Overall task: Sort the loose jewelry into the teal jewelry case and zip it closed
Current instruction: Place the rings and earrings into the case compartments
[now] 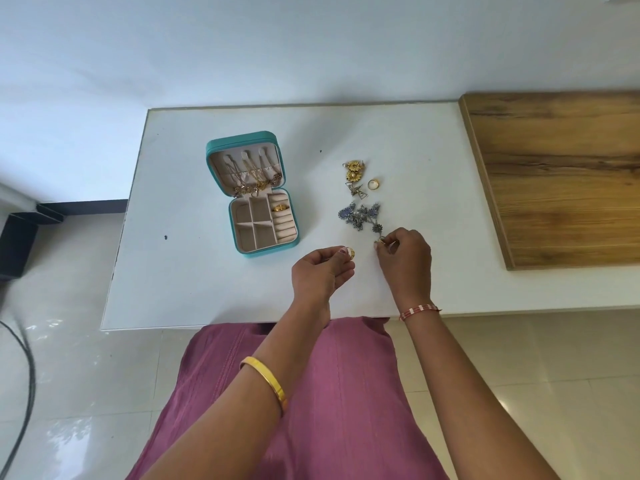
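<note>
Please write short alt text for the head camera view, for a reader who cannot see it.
Over a white table, the left hand pinches a gold ring while the right hand pinches another small gold piece at the end of a silver-blue necklace. An open teal case lies to the left; gold earrings and a loose ring lie beyond the necklace.

This looks like a room in a home: a plain white rectangular table (214, 289) stands against a bare pale wall (242, 46) on glossy cream floor tiles (69, 393); a wood-grain brown board (561, 174) lies beside it on its right. A small teal zip-up jewelry case (254, 192) lies open on the table with loose gold and silver-blue jewelry (362, 199) near it; a black cable (26, 375) trails over the tiles at the left.
</note>
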